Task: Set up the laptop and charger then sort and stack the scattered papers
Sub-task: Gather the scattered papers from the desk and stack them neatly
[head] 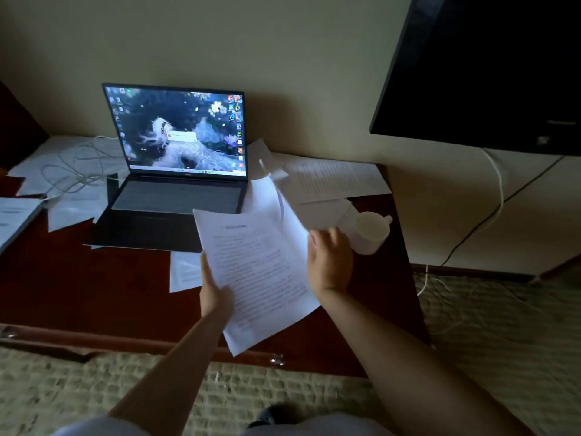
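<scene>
The laptop (176,165) stands open on the desk (78,294) with its screen lit, and a white cable (78,165) lies in loops beside it, so I judge that the first part of the task is done and the sorting of papers is now the step in hand. The left hand (215,295) pinches a printed sheet (257,272) at its lower left edge, thumb on top, and holds it tilted above the desk. The right hand (330,262) is at the far right edge of the same sheet; its fingers look loosely curled, but whether they pinch the blurred loose page (276,199) that rises just beyond them, I cannot tell. A white cup (371,231) stands just right of this hand, very near. More papers (336,180) lie beyond the grip, and another sheet (185,272) lies just left of the left hand, under the laptop's front edge. The next move probably calls for bringing the loose page flat onto the held sheet, with care not to knock the cup.
</scene>
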